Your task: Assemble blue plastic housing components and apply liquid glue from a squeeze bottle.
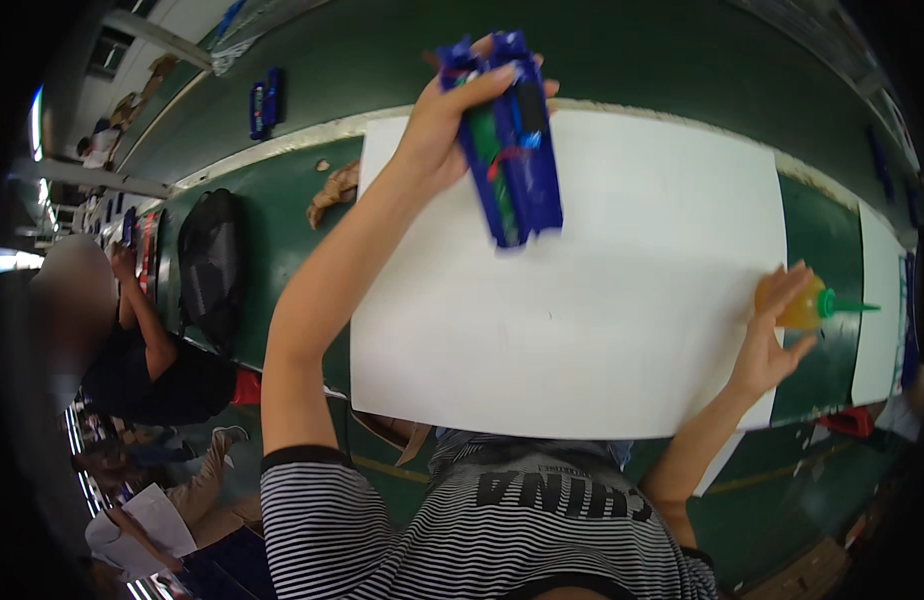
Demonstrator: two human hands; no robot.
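Note:
In my left hand (437, 128) is a blue plastic housing (538, 185), raised over the far edge of a white sheet (582, 330). The thumb lies across its open face, with the other fingers behind. Inside the housing show a green circuit board (485, 145), a red wire and a black block; motion blurs the finer parts. At the right edge of the sheet, my right hand (762, 350) is beside an orange-yellow squeeze bottle (800, 303) with a green cap and long green nozzle. Its fingers overlap the bottle's near side and the thumb stands apart; whether they touch it is unclear.
Beyond the green table (822, 240) runs a dark green belt (642, 60) with more blue housings (265, 104) on it. Crumpled brown material (332, 193) and a black bag (210, 265) lie to the left. A co-worker (132, 340) sits at far left.

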